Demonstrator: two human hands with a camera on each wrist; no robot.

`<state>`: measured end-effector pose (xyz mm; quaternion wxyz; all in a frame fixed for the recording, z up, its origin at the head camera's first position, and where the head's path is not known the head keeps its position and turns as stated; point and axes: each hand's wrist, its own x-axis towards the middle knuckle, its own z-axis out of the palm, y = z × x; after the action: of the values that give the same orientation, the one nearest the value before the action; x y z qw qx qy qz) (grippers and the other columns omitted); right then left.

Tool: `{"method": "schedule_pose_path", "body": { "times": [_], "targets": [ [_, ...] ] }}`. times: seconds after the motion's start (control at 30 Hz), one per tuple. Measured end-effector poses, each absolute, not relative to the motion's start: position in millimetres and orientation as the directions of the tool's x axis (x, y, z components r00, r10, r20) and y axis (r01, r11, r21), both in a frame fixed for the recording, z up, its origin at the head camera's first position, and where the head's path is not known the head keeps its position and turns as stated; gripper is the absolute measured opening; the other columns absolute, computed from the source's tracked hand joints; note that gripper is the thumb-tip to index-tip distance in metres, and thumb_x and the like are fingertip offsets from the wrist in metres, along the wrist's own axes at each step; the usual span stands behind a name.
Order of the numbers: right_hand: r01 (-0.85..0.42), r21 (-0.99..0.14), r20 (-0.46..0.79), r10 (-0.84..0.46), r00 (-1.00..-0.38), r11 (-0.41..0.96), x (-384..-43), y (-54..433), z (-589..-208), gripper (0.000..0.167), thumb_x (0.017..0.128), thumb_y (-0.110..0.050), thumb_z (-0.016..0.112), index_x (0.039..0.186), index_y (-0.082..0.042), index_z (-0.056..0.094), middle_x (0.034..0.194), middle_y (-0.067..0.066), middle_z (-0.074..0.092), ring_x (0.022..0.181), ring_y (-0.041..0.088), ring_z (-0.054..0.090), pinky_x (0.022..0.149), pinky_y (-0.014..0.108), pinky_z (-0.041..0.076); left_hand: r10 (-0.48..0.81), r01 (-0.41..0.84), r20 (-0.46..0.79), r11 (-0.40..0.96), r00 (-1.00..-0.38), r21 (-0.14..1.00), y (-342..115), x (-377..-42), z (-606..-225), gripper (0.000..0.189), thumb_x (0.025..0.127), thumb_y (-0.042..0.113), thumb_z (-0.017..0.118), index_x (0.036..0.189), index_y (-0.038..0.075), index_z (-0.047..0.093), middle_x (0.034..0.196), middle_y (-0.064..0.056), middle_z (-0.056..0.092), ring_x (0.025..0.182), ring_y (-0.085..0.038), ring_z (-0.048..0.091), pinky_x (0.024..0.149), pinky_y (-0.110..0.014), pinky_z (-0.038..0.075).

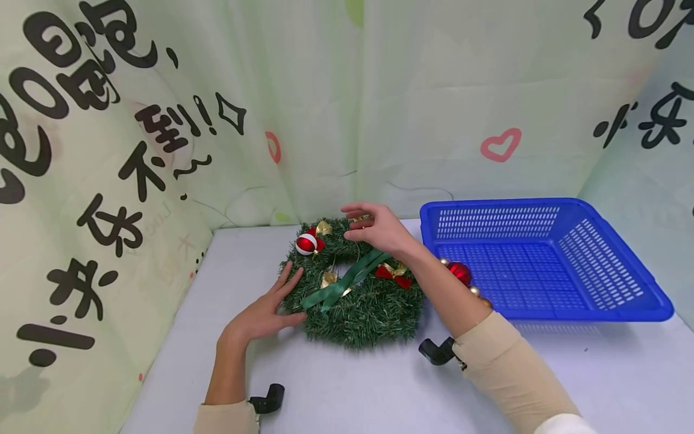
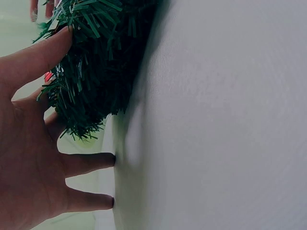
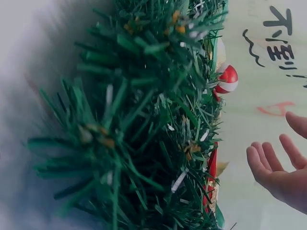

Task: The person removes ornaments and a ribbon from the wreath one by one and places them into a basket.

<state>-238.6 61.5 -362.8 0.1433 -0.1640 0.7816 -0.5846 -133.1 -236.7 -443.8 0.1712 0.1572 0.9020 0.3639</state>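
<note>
The wreath (image 1: 364, 322) is laid flat on the white table (image 1: 336, 392), to the left of the blue basket (image 1: 575, 312), and is flanked by both hands. Its outer side is touched by the left hand (image 1: 265, 313), whose fingers are spread and straight; nothing is gripped there. The right hand (image 1: 382, 232) is held over the far right part of the ring, with loosely bent fingers, and nothing is seen in its grasp.

The critical relation is judged to be the height between the right hand and the ring below it. Being round, the ring offers no long axis; one is given by the green ribbon (image 1: 349, 279), laid diagonally from near left to far right. Its near end is closest to the left thumb, its far end to the right wrist.

In the head view, the height of the right hand is poorly conveyed; in the right wrist view, a gap is shown between its fingers and the greenery. In the left wrist view alone, two left fingertips are seen apparently reaching the table surface.
</note>
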Motion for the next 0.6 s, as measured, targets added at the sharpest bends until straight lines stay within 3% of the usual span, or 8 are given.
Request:
{"method": "schedule_pose_path", "body": {
  "times": [0.6],
  "targets": [
    [-0.123,-0.953,-0.024,-0.472,-0.881,0.278,-255,43,-366,0.055,0.095,-0.007,0.075,0.147,-0.016,0.059,0.150,0.013,0.056,0.138,0.037,0.055,0.107,0.051,0.050,0.410,0.173,-0.182,0.689,-0.894,0.704,-236,-134,-443,0.096,0.098,0.039,0.072,0.169,0.031,0.008,0.176,0.004,-0.014,0.162,-0.041,0.005,0.119,-0.071,0.027]
  ]
}}
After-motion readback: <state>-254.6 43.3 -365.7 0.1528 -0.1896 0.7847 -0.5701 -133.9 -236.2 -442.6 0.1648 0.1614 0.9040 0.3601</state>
